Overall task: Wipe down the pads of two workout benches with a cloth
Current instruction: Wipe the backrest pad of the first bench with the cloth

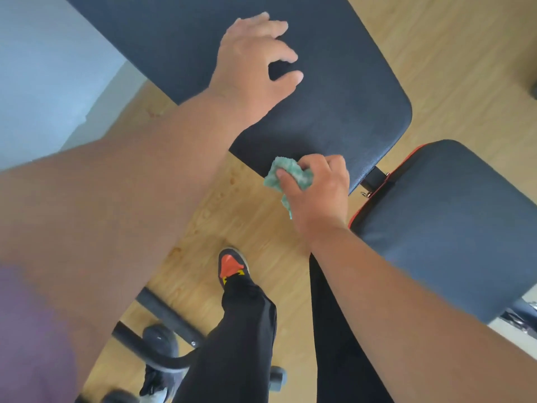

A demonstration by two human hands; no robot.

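A long black back pad (pixel 334 91) of a workout bench runs from the top left toward the centre. My left hand (pixel 252 65) rests on it with fingers spread, holding nothing. My right hand (pixel 316 193) grips a crumpled green cloth (pixel 290 174) against the near lower edge of that pad. To the right lies a second black pad (pixel 453 228) with a red-orange trim, the seat part, joined by a metal bracket (pixel 374 178).
Light wooden floor (pixel 261 228) lies under the bench. My legs in black trousers and an orange-and-grey shoe (pixel 232 264) stand near the centre bottom. Black frame tubes (pixel 162 315) and a wheel sit at the lower left. A pale wall (pixel 43 82) fills the left.
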